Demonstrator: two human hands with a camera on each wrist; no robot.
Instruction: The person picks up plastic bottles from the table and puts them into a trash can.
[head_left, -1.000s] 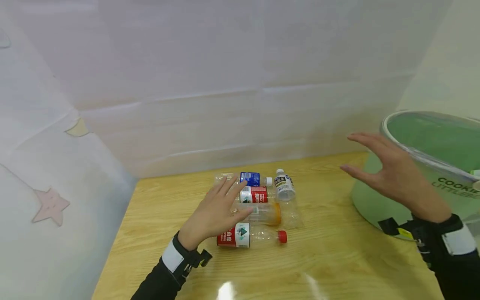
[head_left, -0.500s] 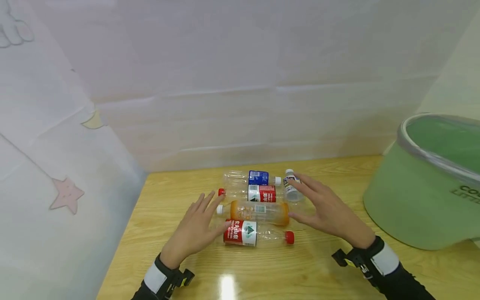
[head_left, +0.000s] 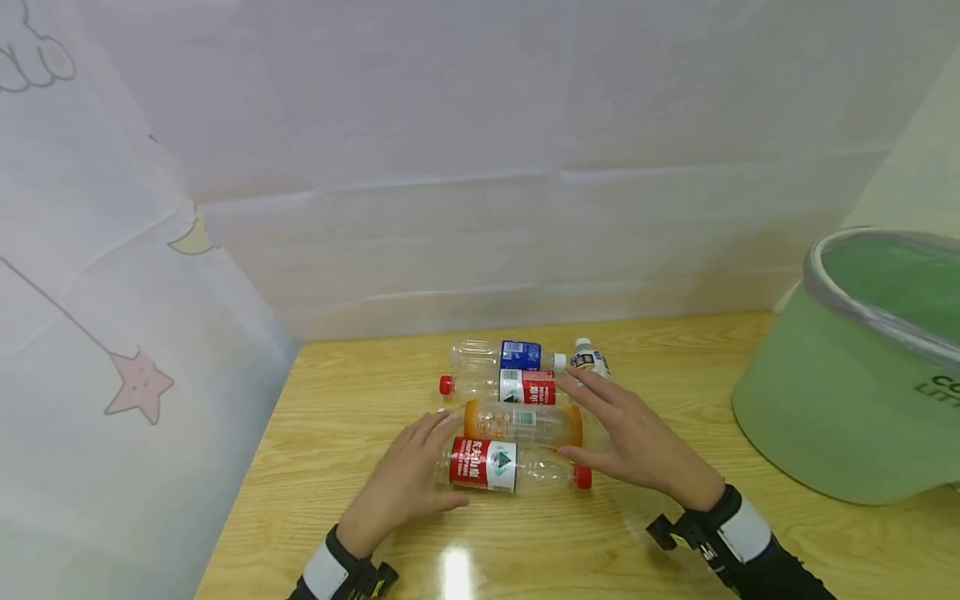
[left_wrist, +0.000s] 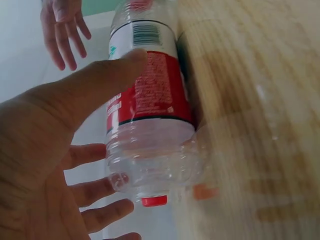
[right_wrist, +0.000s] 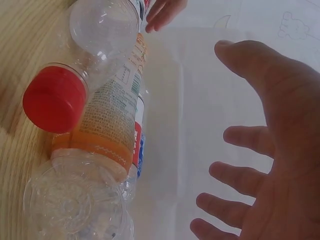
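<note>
Several plastic bottles lie side by side on the wooden table. The nearest has a red label and red cap. Behind it lie an orange bottle, another red-label bottle, a blue-label bottle and a small white bottle. My left hand is spread at the nearest bottle's base. In the left wrist view its thumb rests on the red label. My right hand hovers with straight fingers over the bottles' right ends, thumb near the red cap.
A large green bin stands at the right edge of the table. White fabric walls close in the back and left. The table's near strip shows a light glare.
My right hand has come down from beside the green bin to the bottles' right ends. My left hand has slid back and down to the nearest bottle's base.
</note>
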